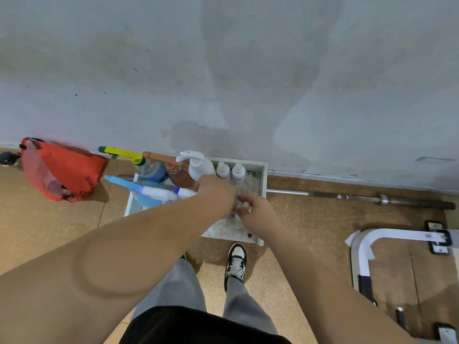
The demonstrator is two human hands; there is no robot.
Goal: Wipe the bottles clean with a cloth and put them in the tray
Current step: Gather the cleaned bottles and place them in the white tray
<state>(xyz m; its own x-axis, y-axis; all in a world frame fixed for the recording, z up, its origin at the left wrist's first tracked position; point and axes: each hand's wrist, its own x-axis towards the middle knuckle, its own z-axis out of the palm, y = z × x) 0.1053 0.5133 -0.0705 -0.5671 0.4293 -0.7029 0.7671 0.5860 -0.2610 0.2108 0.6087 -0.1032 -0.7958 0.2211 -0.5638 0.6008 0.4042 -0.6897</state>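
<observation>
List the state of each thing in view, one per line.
tray, on floor, holding bottles
pump bottle, upright in tray
two small white bottles, upright at tray's back
amber spray bottle, upright
light blue spray bottle, tilted
left hand, over tray, fingers hidden
right hand, fingers curled on small white object
barbell, lying on floor

We have one wide-angle view, worn on the head, facing forward and down. The wall (223, 70) fills the frame toward 12 o'clock, our legs (238, 299) enter at 6 o'clock, and the tray (248, 162) sits near, at centre.
</observation>
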